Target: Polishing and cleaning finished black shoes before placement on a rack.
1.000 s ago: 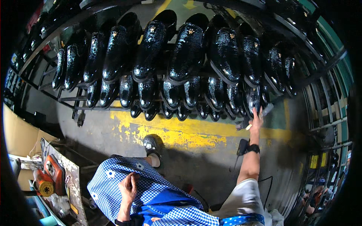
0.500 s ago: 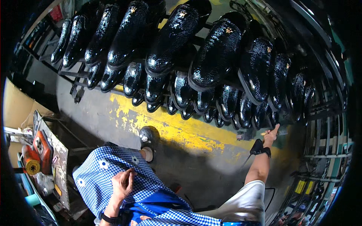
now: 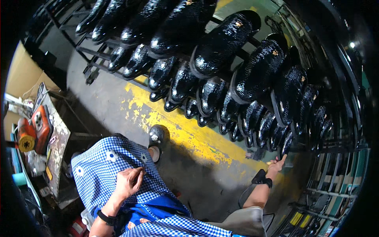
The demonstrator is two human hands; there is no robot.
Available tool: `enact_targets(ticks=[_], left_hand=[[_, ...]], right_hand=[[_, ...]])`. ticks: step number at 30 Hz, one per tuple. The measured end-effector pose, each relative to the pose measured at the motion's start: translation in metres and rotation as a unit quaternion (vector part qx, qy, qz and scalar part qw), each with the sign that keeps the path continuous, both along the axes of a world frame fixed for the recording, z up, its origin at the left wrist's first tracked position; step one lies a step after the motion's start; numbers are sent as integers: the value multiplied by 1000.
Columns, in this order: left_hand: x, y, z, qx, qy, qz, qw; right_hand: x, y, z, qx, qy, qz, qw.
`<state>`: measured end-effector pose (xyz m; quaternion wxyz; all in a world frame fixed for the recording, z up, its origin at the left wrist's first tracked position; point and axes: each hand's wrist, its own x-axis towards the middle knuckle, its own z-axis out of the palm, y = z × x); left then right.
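Observation:
Over my lap, above the blue checked apron [image 3: 98,177], my left hand [image 3: 128,182] is closed, its thumb and fingers drawn together. Whatever it may hold is hidden. My right hand [image 3: 278,163] reaches far out to the right, one finger stretched up toward the toe of a glossy black shoe [image 3: 287,143] on the rack's lower row. I cannot tell if they touch. The other fingers look curled, and a small yellow tip of unclear kind shows at them. Bigger in view, black textured shoes [image 3: 258,71] with small gold ornaments fill the upper row.
A dark metal rack [image 3: 92,51] carries the shoes across the far side. To the left stands a worn table [image 3: 59,138] with an orange tool [image 3: 41,124]. More metal racking [image 3: 333,193] runs along the right. Yellow paint [image 3: 177,128] marks the grey floor.
The view has turned, so the shoes appear shifted right and lower. My right hand appears lower, still near a lower-row shoe toe. My left hand stays closed over my lap.

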<state>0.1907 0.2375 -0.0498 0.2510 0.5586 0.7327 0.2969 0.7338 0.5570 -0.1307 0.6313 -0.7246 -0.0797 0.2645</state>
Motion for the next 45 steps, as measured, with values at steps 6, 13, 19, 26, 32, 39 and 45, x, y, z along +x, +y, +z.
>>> enact_targets(ticks=[6, 13, 19, 26, 32, 39, 45], left_hand=[[-4, -13, -2, 21, -11, 12, 1000], [-6, -20, -10, 50, -31, 51, 997], [-16, -37, -20, 44, -67, 69, 994], [-23, -52, -20, 46, -154, 84, 984], [-43, -86, -27, 63, -444, 188, 874], [-90, -117, 7, 96, -568, 311, 756], [-114, -132, 35, 172, -618, 308, 702]], right_hand=[[22, 1, 18, -15, 187, 124, 974], [2, -130, -32, 231, 479, 212, 820], [-136, -208, 1, 196, 464, 106, 858], [-242, -239, 34, 29, 450, 371, 812], [-340, -260, 76, -93, 453, 501, 731], [-374, -273, 79, -133, 463, 579, 657], [-394, -283, 88, -158, 309, 686, 640]])
